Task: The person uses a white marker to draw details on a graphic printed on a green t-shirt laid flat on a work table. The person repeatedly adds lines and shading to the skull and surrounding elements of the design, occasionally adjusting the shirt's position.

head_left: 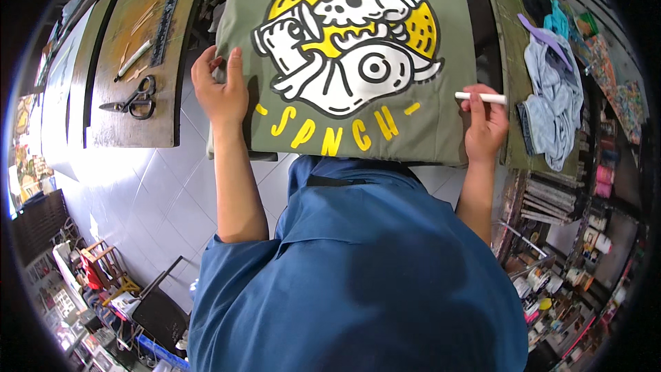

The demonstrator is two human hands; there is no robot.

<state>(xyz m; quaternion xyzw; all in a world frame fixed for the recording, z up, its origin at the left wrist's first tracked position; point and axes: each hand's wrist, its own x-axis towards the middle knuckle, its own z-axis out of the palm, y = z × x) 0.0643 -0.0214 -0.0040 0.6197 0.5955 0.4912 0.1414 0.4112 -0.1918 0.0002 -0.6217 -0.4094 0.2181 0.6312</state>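
An olive-green T-shirt (237, 31) lies stretched flat over a board in front of me. Its printed picture (385, 72) shows a white skull and a fish over a yellow disc, with yellow lettering below. At the shirt's left edge is my left hand (224, 89), thumb and fingers apart, holding nothing. My right hand (484, 124) is by the right edge and pinches a slim white pen-shaped stick (480, 97) between thumb and fingers. The stick points left, level, near the cloth. Whether it is a marker or chalk, I cannot tell.
Black scissors (141, 100), a white pen (134, 60) and a dark ruler (169, 21) lie on the left wooden board (131, 134). Pale blue cloths (551, 96) are heaped on the right board. A black chair (162, 313) stands at lower left, and jars (544, 279) crowd the lower right.
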